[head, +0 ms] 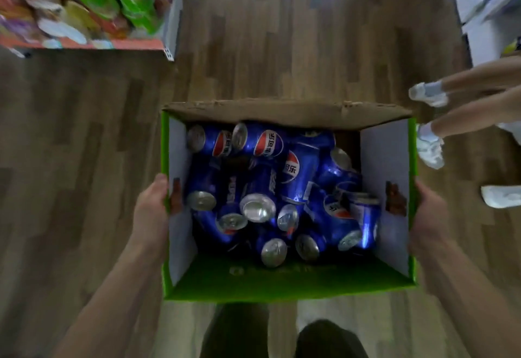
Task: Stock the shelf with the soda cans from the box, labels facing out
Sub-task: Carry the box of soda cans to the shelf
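Left hand (150, 202) grips box (282, 281) | right hand (430, 208) grips box | soda cans (270, 185) jumbled inside

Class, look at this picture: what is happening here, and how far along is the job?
A person carries a green box with both hands: the left hand grips its left wall, the right hand its right wall. Blue soda cans lie jumbled inside. A shelf of snack packets stands ahead to the left. No can has been lifted out.
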